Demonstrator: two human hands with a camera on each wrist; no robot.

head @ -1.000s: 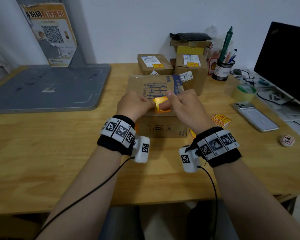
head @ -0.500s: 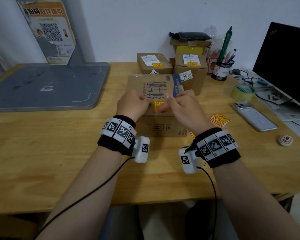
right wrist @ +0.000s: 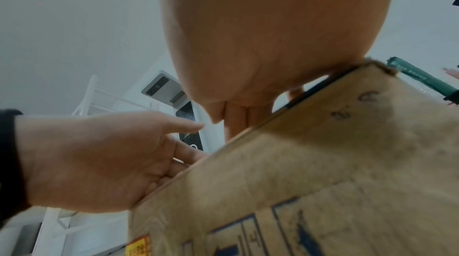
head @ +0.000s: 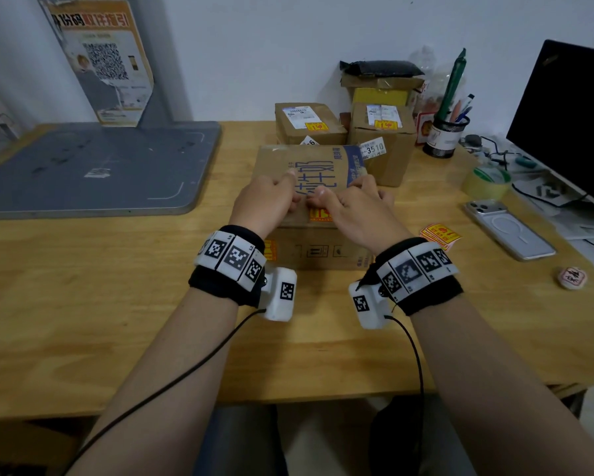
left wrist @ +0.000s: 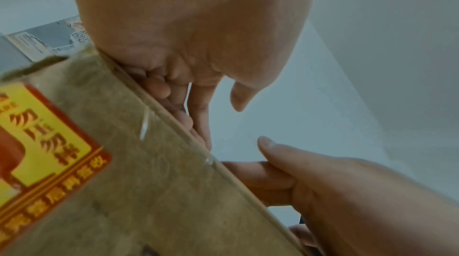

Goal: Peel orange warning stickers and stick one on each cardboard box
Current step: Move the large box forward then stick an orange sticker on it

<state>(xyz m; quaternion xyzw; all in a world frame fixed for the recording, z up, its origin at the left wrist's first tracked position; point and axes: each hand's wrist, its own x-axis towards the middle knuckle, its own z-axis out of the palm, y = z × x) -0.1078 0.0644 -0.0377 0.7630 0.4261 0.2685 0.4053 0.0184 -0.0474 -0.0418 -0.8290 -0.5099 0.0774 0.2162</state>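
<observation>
Hands meet on top of the near cardboard box (head: 309, 173), which sits on the wooden desk (head: 82, 304). From the head view the left hand (head: 264, 201) and the right hand (head: 354, 209) lie side by side on the box's near top edge, thumbs almost touching, with an orange warning sticker (head: 319, 214) showing flat on the box top between them, just near of the thumbs. That view hides the fingertips. The left wrist view fills this in: left fingers (left wrist: 161, 87) are loosely bent and press on the top face past the edge, closed around nothing, thumb free in the air. The right wrist view shows the right fingers (right wrist: 238, 121) fairly straight, lying on the top, also clamped on nothing. Only the wrist views bring out a second orange sticker (left wrist: 42, 148) on the box's near side face, at its left; the head view catches just a sliver of it beside the left wristband.

Right of the box, a small stack of stickers (head: 439, 235) lies on the desk, apart from both hands, with a phone (head: 510, 230) beyond it to the right. Farther back stand two smaller boxes, the left one (head: 309, 127) and the right one (head: 381, 142), each bearing an orange sticker on top. A pen cup (head: 443, 135) and a tape roll (head: 488, 183) sit at far right.
</observation>
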